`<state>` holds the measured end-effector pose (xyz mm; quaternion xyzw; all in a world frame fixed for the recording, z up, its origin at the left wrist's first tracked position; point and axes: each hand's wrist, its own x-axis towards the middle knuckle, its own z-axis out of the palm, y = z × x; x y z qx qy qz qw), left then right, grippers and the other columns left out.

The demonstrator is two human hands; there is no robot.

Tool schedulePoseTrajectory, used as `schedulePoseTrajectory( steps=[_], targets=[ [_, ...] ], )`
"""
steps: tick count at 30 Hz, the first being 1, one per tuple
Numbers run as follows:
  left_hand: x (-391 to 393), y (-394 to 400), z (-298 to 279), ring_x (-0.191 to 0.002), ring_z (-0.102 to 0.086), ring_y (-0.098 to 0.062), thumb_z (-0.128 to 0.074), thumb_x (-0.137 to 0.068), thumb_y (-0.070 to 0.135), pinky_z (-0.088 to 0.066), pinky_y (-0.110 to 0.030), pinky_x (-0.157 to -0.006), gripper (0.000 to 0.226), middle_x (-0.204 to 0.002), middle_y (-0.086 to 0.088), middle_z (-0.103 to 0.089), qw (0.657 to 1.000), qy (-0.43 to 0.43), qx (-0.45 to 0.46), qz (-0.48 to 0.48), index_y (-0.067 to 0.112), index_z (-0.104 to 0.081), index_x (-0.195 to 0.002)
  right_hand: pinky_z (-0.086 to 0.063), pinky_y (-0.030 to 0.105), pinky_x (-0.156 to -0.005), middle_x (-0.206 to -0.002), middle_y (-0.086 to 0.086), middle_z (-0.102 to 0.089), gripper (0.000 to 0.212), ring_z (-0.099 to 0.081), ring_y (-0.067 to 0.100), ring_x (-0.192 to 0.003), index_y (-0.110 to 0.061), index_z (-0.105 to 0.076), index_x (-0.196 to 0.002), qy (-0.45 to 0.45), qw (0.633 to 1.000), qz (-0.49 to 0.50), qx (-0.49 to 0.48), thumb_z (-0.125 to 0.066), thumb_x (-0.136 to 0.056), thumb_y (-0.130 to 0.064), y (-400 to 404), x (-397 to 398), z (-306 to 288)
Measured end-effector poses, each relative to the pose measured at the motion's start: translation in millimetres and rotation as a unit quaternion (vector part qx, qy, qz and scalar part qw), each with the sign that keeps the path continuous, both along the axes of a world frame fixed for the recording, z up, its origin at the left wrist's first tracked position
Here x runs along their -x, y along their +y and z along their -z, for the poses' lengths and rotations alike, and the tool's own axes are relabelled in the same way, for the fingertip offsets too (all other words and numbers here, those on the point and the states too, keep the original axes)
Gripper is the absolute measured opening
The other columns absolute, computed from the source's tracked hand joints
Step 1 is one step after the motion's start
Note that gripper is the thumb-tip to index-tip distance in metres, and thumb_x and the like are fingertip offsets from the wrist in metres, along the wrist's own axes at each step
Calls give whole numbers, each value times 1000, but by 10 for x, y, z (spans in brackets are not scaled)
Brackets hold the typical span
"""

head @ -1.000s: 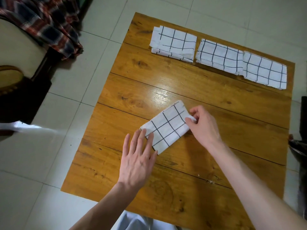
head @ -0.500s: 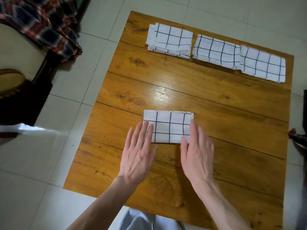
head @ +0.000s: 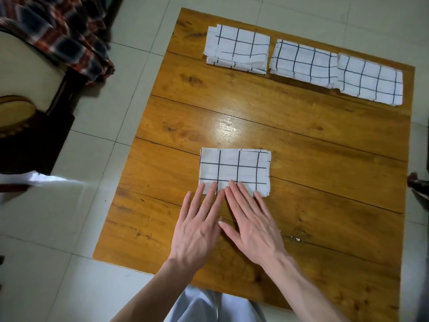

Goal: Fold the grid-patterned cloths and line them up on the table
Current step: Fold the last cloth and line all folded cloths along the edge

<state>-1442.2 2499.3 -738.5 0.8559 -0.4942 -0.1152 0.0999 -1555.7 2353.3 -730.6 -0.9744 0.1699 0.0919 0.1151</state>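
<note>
Looking down, I see the wooden worktop [head: 301, 126] filling most of the view, set on a pale tiled floor [head: 88, 205]. I take the folded grid cloth [head: 234, 169] in front of me as my landmark; it lies flat as a neat rectangle near the middle of the worktop. Far left of it, off the worktop, a plaid fabric [head: 58, 36] drapes over a cream-coloured piece of furniture [head: 25, 66]. Well beyond it, along the far edge, three more folded cloths sit in a row: the left cloth [head: 239, 48] stands a little apart, while the middle cloth [head: 304, 63] and the right cloth [head: 371, 82] touch edge to edge. Just on the near side of the landmark cloth, my left hand [head: 197, 231] and right hand [head: 253, 226] lie side by side, palms down and fingers spread flat, fingertips resting on its near edge. Neither grip is clenched on anything; both are released, only pressing the cloth against the wood.
</note>
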Motion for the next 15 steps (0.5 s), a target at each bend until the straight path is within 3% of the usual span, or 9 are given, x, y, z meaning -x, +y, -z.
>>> schedulePoseTrajectory(
  steps=[6,11,15],
  targets=[
    [-15,15,-16,-162,-4,-30,-46,-108,35,-23,-54,-127,66,-175,-3,-11,1000,3,-11,0,20,-20,-166,-19,45,-130,-176,1,2,79,1,15,-162,-16,-3,-168,19,1000,-13,8,-23,-109,-64,-206,137,-14],
    [-14,7,-51,-162,-1,-30,-40,-110,40,-25,-55,-127,66,-175,-5,-8,1000,9,-25,0,19,-14,-167,-15,45,-131,-176,-2,3,77,3,12,-161,-19,1,-168,26,994,104,1,-15,-108,-65,-492,321,-40],
    [-12,6,-69,-162,2,-29,-37,-111,43,-20,-53,-128,66,-175,-5,-5,999,12,-36,3,19,-12,-167,-13,45,-130,-175,-2,3,77,3,13,-161,-19,1,-168,26,994,107,1,-17,-108,-64,-482,310,-36]
  ],
)
